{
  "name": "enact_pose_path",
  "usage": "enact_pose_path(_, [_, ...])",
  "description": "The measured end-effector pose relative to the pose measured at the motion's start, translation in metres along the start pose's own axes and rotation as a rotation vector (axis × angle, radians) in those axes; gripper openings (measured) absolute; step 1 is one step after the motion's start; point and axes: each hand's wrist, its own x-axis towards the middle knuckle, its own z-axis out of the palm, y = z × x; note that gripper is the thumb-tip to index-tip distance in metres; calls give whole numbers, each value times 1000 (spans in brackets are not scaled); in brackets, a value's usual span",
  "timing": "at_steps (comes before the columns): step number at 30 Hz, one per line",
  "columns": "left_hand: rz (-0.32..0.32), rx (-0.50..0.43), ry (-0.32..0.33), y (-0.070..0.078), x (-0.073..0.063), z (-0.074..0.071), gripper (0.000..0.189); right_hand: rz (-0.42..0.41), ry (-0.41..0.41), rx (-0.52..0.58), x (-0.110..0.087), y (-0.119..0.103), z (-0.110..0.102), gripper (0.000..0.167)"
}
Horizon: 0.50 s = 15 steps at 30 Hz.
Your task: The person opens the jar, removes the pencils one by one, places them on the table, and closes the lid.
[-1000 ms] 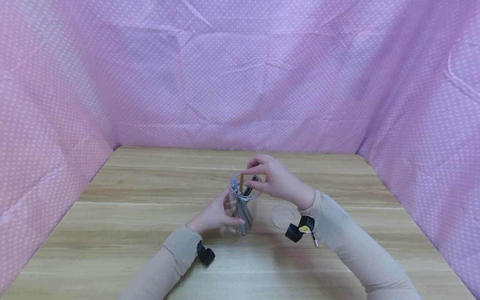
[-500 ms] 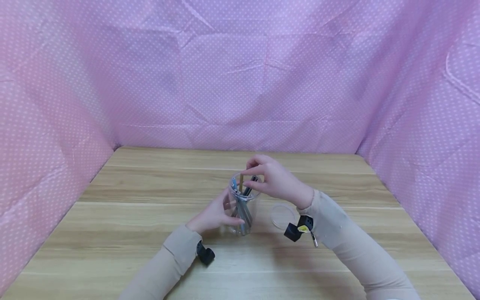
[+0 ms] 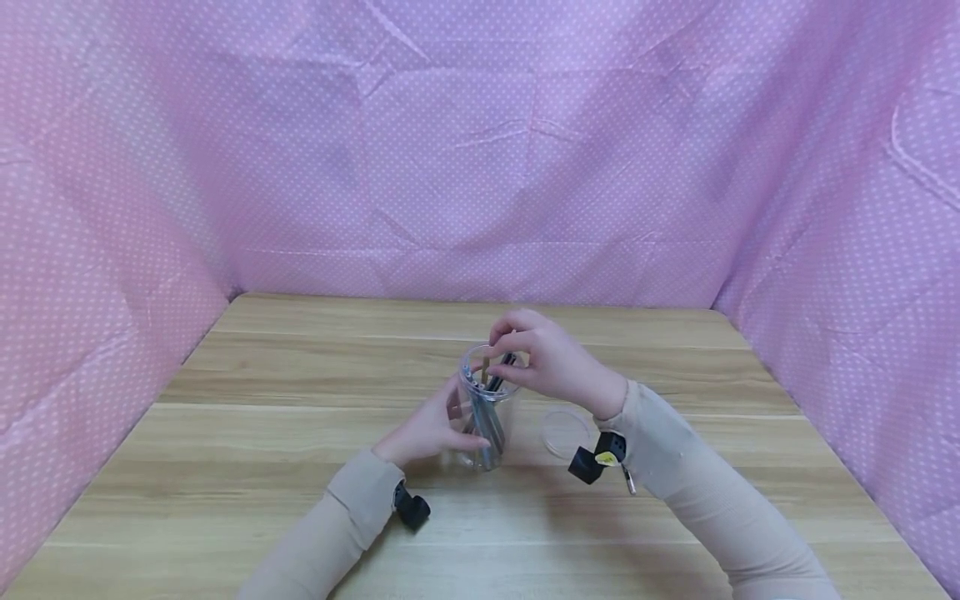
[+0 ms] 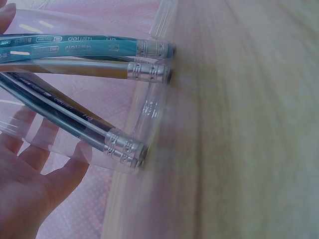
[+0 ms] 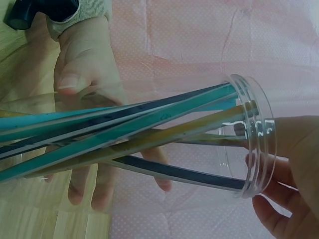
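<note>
My left hand (image 3: 431, 429) grips a clear plastic jar (image 3: 511, 414) from the left, thumb at the front and the other fingers behind. The jar stands upright on the table. Several pencils lean inside it, among them a teal pencil (image 4: 99, 48) and dark ones, their metal ferrules at the bottom in the left wrist view. Over the jar's mouth, my right hand (image 3: 558, 362) pinches the upper end of a gold pencil (image 3: 485, 369) between thumb and finger. The fingertips dip into the rim (image 5: 264, 164). Most of that pencil is inside the jar.
A clear round lid (image 3: 545, 437) lies on the wooden table (image 3: 300, 483), right of the jar and close to the right wrist camera (image 3: 587, 465). Pink dotted cloth (image 3: 480, 167) walls off the back and both sides.
The gold pencil has gone lower into the jar, with less of it showing, and the right fingertips sit closer to its end. A blue pencil top shifted slightly. The left hand stays put.
</note>
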Motion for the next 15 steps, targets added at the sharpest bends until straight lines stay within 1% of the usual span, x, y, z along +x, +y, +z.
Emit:
enact_pose_path(5, [21,-17,-7,2,1,1,101,-35,3,76,0,3,1,12])
enact_pose_path(9, [-4,-43,-6,2,1,1,103,-44,-16,122,0,5,3,12])
enact_pose_path(12, [-20,-52,-5,0,0,1,104,-29,-42,131,1,5,4,13])
enact_pose_path(15, [-23,-49,-2,-1,-1,1,104,8,-70,134,1,4,4,14])
